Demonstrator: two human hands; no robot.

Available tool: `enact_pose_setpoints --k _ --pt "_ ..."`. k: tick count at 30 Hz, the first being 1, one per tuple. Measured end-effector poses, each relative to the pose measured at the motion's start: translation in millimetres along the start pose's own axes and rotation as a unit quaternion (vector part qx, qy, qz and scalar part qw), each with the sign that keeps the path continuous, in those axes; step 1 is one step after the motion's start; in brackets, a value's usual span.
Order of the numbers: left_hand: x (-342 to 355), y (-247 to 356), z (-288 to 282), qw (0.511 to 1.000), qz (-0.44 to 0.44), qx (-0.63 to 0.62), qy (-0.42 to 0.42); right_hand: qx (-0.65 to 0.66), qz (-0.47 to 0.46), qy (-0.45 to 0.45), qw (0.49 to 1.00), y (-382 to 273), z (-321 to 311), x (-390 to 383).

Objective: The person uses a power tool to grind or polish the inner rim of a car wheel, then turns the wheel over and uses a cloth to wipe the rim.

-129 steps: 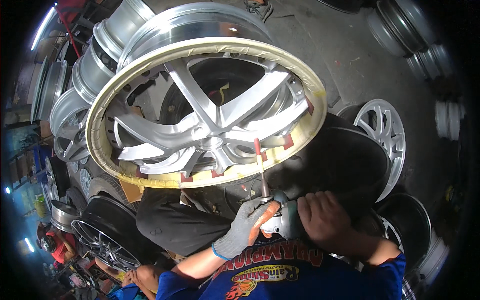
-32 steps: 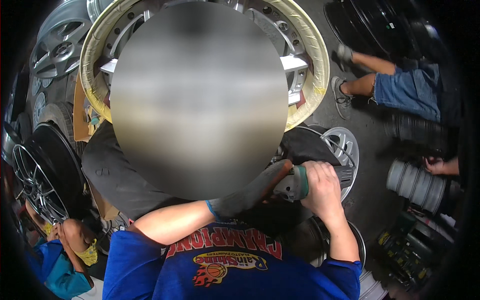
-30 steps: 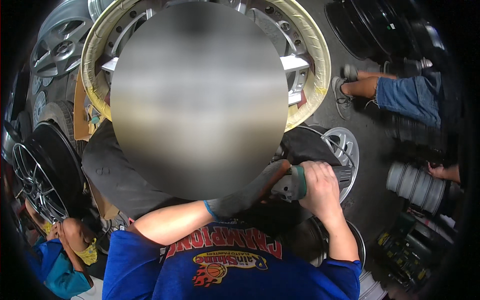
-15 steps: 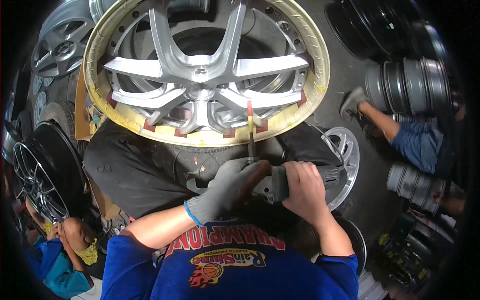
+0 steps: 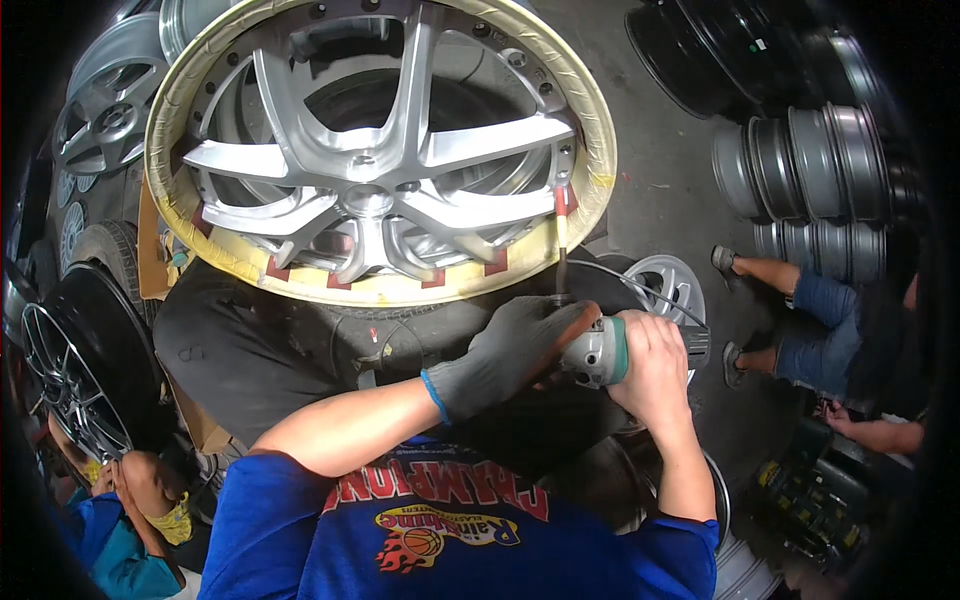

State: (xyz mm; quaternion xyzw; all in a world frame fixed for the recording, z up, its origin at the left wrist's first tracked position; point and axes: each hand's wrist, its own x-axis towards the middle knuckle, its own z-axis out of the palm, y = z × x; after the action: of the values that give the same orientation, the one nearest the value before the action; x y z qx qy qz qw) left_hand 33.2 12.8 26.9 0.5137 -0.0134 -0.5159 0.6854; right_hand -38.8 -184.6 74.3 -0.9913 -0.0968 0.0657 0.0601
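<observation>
Right hand (image 5: 653, 360): bare; I see it wrapped around the body of the power tool (image 5: 604, 352).
Left hand (image 5: 510, 350): gloved, grasping the tool's front end, fingers partly hidden.
Power tool handling: held between both hands; I judge it dense, rigid, apt to twist. Best hold: body plus front.
Shaft (image 5: 562, 255): beyond the glove, red tip at the right-side spoke's end; contact, I cannot tell.
Wheel (image 5: 340, 178): beyond both hands, tilted; probably heavy, stiff, slick. Best hold: taped rim (image 5: 598, 170).

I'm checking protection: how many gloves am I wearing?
1: the grey glove, on the left hand at the front of the power tool. The right hand, around its body, is bare.
</observation>
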Motion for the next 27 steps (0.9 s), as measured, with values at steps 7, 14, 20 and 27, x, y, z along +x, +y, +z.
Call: enact_pose_setpoints --k 7,14,20,27 --pt "16 -10 5 1.000 -0.004 -0.025 0.005 0.004 0.000 -0.003 1.000 11 1 3" --pt "11 -9 2 1.000 -0.018 0.020 0.011 0.014 -0.014 0.004 1.000 8 4 3" --pt "4 -22 -5 0.999 -0.027 0.020 0.018 0.019 -0.021 -0.013 1.000 -2 5 1" --pt "-5 -40 -13 0.997 0.055 0.029 0.037 0.016 -0.034 -0.023 0.999 -17 7 2"
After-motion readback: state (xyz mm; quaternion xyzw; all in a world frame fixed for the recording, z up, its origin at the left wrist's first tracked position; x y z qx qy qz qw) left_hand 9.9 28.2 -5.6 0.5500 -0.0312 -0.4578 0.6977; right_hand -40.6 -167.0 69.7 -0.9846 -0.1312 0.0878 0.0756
